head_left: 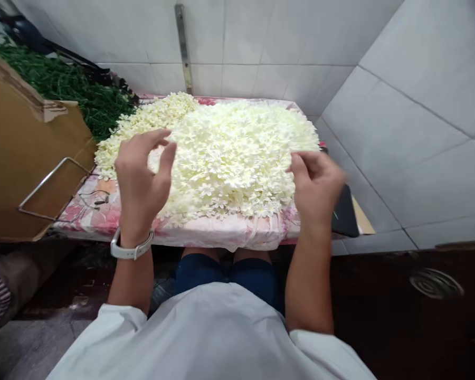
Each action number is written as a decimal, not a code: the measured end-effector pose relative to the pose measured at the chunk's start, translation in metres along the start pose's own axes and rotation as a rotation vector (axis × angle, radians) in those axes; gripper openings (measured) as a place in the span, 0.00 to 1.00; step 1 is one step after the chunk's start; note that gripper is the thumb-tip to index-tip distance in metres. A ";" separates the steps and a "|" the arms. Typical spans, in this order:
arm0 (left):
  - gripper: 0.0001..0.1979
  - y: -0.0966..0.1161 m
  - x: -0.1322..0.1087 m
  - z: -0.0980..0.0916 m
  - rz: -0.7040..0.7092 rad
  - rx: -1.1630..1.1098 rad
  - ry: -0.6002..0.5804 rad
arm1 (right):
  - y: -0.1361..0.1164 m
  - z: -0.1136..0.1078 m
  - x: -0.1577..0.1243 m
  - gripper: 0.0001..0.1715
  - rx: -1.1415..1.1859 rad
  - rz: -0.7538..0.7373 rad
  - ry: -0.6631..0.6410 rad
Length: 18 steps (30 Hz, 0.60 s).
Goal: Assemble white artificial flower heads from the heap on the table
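A broad heap of pale cream artificial flowers (pixel 233 153) covers much of the table in front of me. My left hand (pixel 144 169), with a white watch band (pixel 132 248) at the wrist, is raised over the heap's left part. Its thumb and forefinger are curved with a gap between them, and I see nothing held there. At the heap's right edge, my right hand (pixel 316 182) has thumb and fingers pinched together, slightly blurred. Whatever may be between those fingertips is too small to make out.
Left of the flowers stand a cardboard box (pixel 35 153) and a mass of green plastic stems (pixel 75 89). A wire frame (pixel 55 184) leans by the box. Under the heap lies a floral tablecloth (pixel 217 232). A dark flat object (pixel 346 214) sits at the right edge, near the tiled wall (pixel 419 121).
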<state>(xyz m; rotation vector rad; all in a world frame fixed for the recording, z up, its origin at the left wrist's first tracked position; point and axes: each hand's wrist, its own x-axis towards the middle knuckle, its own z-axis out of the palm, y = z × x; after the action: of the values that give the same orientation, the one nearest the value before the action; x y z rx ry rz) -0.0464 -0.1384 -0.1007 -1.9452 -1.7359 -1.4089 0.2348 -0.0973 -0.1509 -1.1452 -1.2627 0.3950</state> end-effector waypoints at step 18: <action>0.19 -0.118 -0.082 -0.044 -0.196 0.453 -0.347 | 0.002 -0.037 -0.088 0.24 0.113 0.072 -0.574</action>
<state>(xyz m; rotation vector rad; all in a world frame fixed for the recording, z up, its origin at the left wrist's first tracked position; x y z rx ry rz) -0.1590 -0.1881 -0.1881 -1.8751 -2.2099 -0.6520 0.2393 -0.1820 -0.1955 -1.0150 -1.6693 0.8823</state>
